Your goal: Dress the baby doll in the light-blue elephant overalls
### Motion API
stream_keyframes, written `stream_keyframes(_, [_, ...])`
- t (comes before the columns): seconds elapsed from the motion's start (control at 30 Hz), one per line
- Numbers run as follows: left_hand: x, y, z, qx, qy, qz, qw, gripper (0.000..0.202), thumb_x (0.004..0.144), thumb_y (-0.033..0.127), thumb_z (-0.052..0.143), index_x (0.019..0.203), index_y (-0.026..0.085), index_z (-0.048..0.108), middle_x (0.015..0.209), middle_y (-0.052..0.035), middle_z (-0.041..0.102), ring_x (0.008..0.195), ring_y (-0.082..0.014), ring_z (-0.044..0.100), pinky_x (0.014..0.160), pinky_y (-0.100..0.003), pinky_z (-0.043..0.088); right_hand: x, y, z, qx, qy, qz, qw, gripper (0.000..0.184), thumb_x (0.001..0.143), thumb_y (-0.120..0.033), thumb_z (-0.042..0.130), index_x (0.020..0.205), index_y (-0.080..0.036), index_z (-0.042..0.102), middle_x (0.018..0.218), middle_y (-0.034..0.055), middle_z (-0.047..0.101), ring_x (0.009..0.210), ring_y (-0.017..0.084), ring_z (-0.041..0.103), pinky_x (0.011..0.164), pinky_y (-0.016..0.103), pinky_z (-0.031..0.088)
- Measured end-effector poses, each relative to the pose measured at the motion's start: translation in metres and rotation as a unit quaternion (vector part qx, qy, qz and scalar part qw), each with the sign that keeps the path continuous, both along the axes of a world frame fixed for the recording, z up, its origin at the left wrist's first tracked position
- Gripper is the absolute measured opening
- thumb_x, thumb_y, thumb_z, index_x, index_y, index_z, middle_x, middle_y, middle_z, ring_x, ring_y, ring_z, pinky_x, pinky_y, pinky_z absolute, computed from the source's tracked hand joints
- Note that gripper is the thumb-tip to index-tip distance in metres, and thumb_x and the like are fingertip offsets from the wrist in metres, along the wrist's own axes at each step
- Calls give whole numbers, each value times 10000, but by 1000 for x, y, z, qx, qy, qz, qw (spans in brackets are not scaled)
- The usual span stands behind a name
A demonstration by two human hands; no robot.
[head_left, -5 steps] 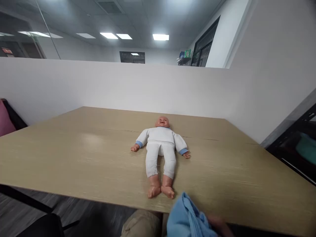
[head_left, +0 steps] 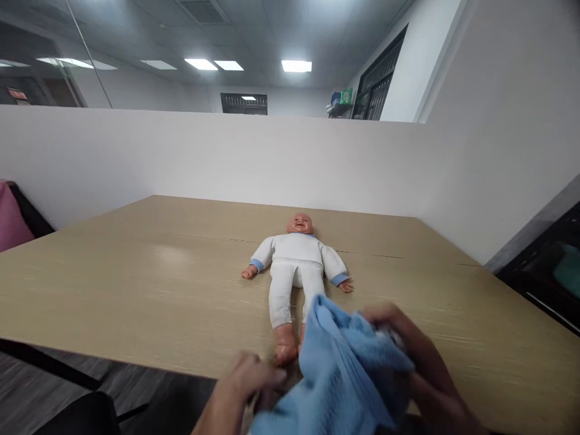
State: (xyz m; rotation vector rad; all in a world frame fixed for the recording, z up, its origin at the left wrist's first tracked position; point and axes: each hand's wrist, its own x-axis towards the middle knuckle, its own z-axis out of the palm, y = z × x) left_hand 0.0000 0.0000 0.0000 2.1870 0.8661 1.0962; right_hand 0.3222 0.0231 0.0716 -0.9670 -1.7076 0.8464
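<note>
A baby doll (head_left: 296, 248) in a white suit with blue cuffs lies on its back, head away from me, on the wooden table (head_left: 181, 284). In front of its legs a soft blue cloth (head_left: 339, 368), perhaps a small garment, hangs crumpled and covers one foot and part of that leg. My right hand (head_left: 408, 344) grips the cloth at its upper right side; some fingers are hidden behind the folds. My left hand (head_left: 247, 377), blurred, is at the table's front edge beside the doll's visible foot. Its fingers look bent but apart, close to the cloth's left side.
A white partition wall (head_left: 272, 157) stands behind the table, with another wall at the right. A black chair (head_left: 79, 417) is at the lower left and a pink cushion-like thing (head_left: 13, 220) at the far left. Dark shelving (head_left: 544, 260) stands at the right.
The blue cloth has come up and forward over the table edge in my right hand, now hiding part of the doll's legs. My left hand has come into view.
</note>
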Motion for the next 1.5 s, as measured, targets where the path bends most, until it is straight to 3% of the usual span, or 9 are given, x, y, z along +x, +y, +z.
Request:
stream_keyframes(0.17, [2,92,58,100,-152,50,982,655,971,580,674,1532,324,452,1451,-139,516,1361,-374,501,1158,-574,429,-25,88,85,31,-25,214,976,283,963,-482,736,1178,-300,713,952,-9,668,792,178,588,747,277,479])
stream_keyframes(0.23, [9,125,86,105,-171,-39,979,774,915,485,799,1564,333,406,1586,-152,432,1464,-377,440,1198,-558,422,-32,110,100,43,-32,249,967,280,976,-448,748,1212,-302,712,1010,-6,669,834,172,607,764,263,489])
stream_keyframes(0.37, [23,178,126,99,-144,-154,973,551,885,413,876,1353,258,629,1279,-118,653,1177,-277,631,1026,-401,533,-33,141,108,72,-57,221,971,295,1005,-367,756,1290,-323,694,1203,25,687,1045,209,669,872,274,537])
stream_keyframes(0.57, [45,219,152,126,-180,-176,959,212,952,386,806,931,202,704,894,-58,691,840,-204,645,776,-336,523,-12,169,100,68,-95,199,973,571,936,-476,828,1453,-322,640,1322,69,683,1236,269,661,1014,330,570])
stream_keyframes(0.77, [64,239,155,-43,-269,-90,958,342,955,465,791,806,198,637,778,1,593,727,-153,537,681,-282,450,7,183,91,102,-208,176,957,1195,600,-458,1070,1643,-311,505,1281,95,751,1109,331,766,889,398,664])
stream_keyframes(0.93, [65,260,136,-175,-357,-82,914,344,896,512,786,855,200,648,798,-7,623,758,-177,586,753,-299,538,8,190,91,119,-275,153,942,786,863,-399,914,1579,-322,597,1366,62,757,1184,325,752,962,377,625])
stream_keyframes(1.1, [54,271,131,-187,-374,-117,901,362,865,537,781,955,209,660,862,-24,637,727,-180,565,673,-308,514,3,193,88,175,-140,110,968,273,946,-341,838,1219,-338,839,1086,49,787,951,266,739,826,385,604])
stream_keyframes(1.23, [37,279,131,-107,-295,-112,943,270,946,438,761,1068,219,663,926,-21,621,787,-173,555,684,-283,461,3,193,86,183,-25,97,978,135,894,-389,894,1008,-325,861,968,43,745,845,245,707,729,382,596])
stream_keyframes(1.5, [32,262,143,-11,-103,-206,973,391,1019,358,717,1386,259,627,1455,-111,616,1319,-280,601,1159,-432,465,-18,189,78,137,77,35,987,188,915,-446,872,988,-290,796,903,23,763,807,239,714,748,380,613])
